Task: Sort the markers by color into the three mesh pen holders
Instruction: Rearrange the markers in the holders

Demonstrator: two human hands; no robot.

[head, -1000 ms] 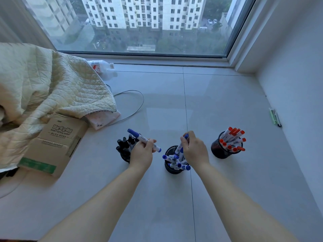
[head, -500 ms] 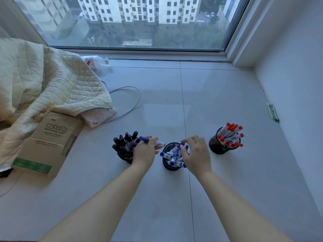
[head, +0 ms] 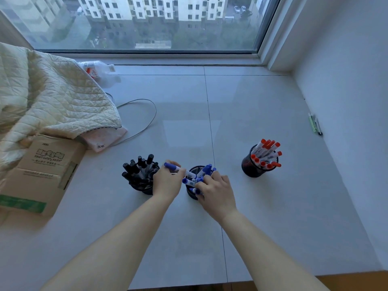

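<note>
Quilted blanket [head: 48,108], one, cream. Cardboard box [head: 39,175], one. Mesh pen holders, three, black, cylindrical: black-marker holder [head: 142,186], middle holder [head: 192,195], red-marker holder [head: 251,170]. Left hand [head: 167,181] pinches blue marker [head: 178,169] above middle holder. Right hand [head: 217,193] grips middle holder.

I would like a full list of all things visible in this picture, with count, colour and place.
black markers: several, black, left holder
blue markers: several, blue, middle holder
red markers: several, red caps, right holder
mesh holders: three, black, in a row
quilt: one, cream, far left
cardboard box: one, brown, under quilt
cable: one, grey, beside quilt
bottle: one, clear, near window
left hand: holds one blue marker
right hand: on the middle holder's markers, grip unclear
</note>
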